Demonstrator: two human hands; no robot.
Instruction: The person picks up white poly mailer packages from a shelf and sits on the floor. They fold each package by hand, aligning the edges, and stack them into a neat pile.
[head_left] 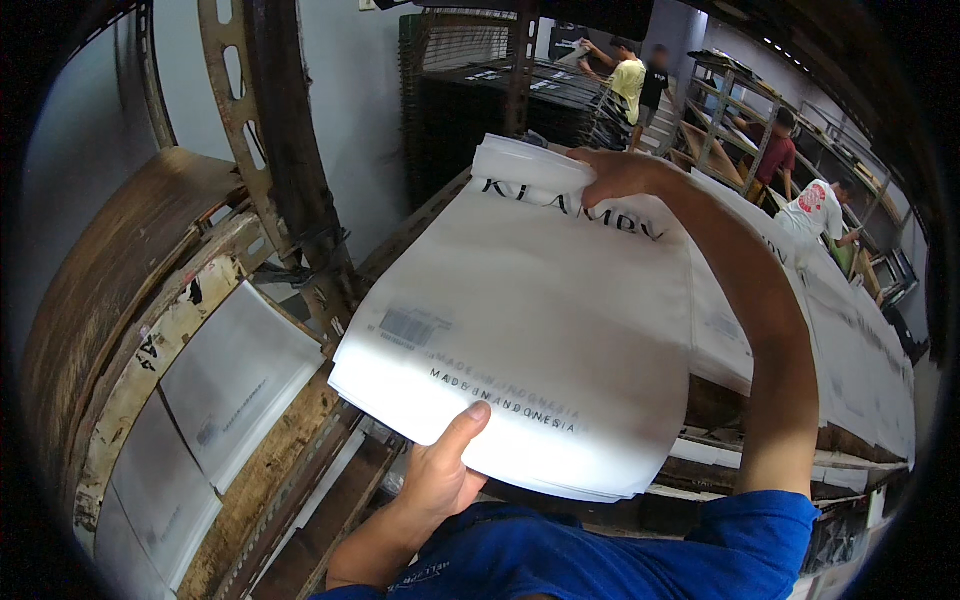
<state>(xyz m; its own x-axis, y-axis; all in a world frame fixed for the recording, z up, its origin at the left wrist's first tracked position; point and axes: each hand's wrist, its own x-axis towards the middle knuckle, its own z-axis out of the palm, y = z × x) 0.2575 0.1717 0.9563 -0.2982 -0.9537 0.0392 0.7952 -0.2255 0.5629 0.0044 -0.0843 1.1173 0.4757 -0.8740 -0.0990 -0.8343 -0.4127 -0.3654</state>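
A stack of white, slightly see-through printed sheets (540, 300) lies in front of me, its near edge tilted toward my body. My left hand (447, 468) grips that near edge, thumb on top beside a line of dark print and the other fingers underneath. At the far end, my right hand (622, 178) is closed on the sheets' edge, where the top curls back over itself. Its fingertips are partly hidden by the curl. Dark lettering and a small barcode-like block show on the upper face.
More white printed sheets (860, 350) lie in a row on the right. Lower left, a wooden shelf (265, 435) holds further sheets (240, 385). A slotted metal post (235, 100) rises at left. Dark stacked racks (470, 110) stand behind; several people work near metal shelving at far right.
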